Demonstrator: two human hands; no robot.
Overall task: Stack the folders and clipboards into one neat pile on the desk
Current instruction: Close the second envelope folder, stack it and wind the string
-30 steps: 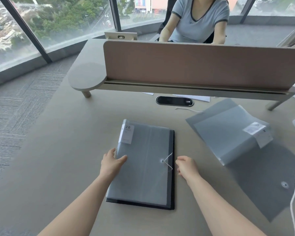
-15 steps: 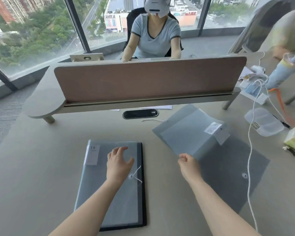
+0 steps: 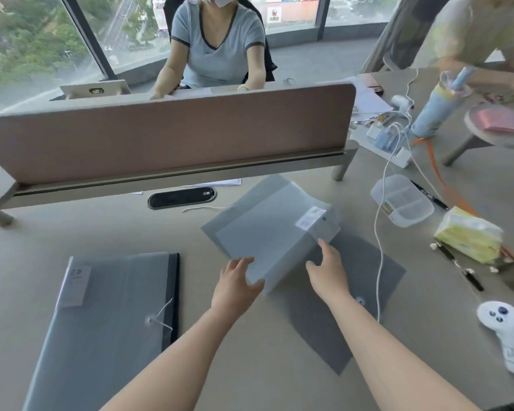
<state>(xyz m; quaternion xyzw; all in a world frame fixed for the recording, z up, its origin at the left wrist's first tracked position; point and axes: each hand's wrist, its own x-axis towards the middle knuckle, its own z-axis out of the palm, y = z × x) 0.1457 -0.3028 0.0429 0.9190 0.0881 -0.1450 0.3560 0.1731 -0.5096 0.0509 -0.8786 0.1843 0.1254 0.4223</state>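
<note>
On the desk (image 3: 250,366) at the left lies a translucent grey folder (image 3: 107,321) with a white label and a string tie, on top of a black folder (image 3: 174,292) whose edge shows along its right side. In the middle, a lighter translucent folder (image 3: 267,232) rests askew on a dark grey envelope folder (image 3: 365,271). My left hand (image 3: 235,286) grips the lighter folder's near corner, which is raised a little. My right hand (image 3: 328,271) holds its right edge. Both hands are well apart from the left pile.
A brown divider screen (image 3: 166,134) runs across the desk, with a person seated (image 3: 217,46) behind it. To the right are a white cable (image 3: 376,247), a clear plastic box (image 3: 402,200), a tissue pack (image 3: 469,235), pens (image 3: 457,266) and a white controller (image 3: 505,330).
Both hands have left the left pile and moved right onto the lighter folder. The view has swung right and shows more of the cluttered right side.
</note>
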